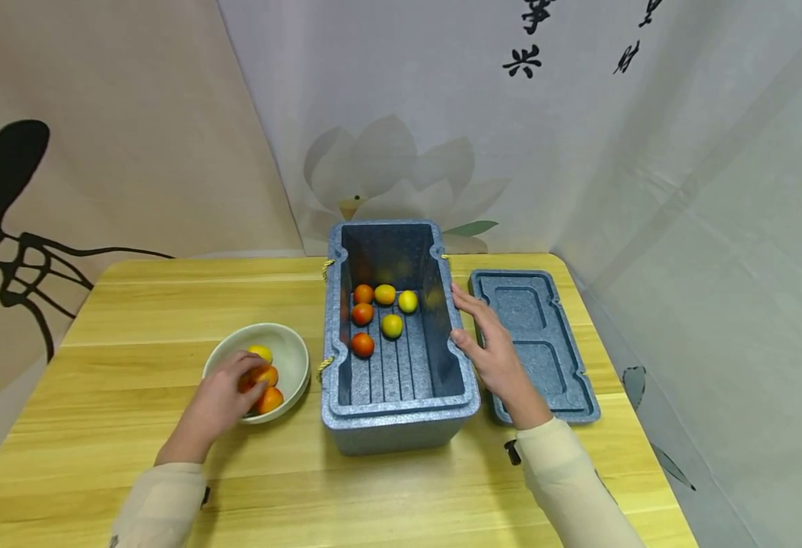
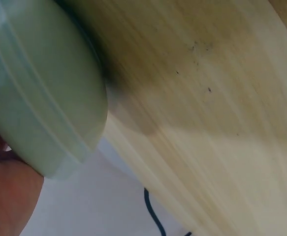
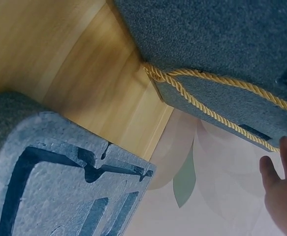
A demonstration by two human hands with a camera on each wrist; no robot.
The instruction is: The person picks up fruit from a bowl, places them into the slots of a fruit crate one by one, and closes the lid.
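Note:
My left hand [image 1: 226,392] reaches into a pale green bowl [image 1: 298,358], its curled fingers and thumb around a small orange fruit [image 1: 267,375]. Beside it in the bowl lie another orange fruit [image 1: 271,399] and a yellow fruit [image 1: 261,352]; the palm hides part of the contents. In the left wrist view the bowl's outer wall [image 2: 49,88] covers most of the hand. My right hand [image 1: 493,354] rests at the right rim of a grey foam box [image 1: 401,415], fingers extended. Inside the box lie several red-orange fruits [image 1: 363,345] and yellow fruits [image 1: 392,326].
To the right of the box lies its grey foam lid [image 1: 538,339], recessed side up. Yellow rope handles [image 3: 207,110] hang along the box's sides. All stand on a wooden table [image 1: 134,327] with printed cloth [image 1: 401,99] behind it.

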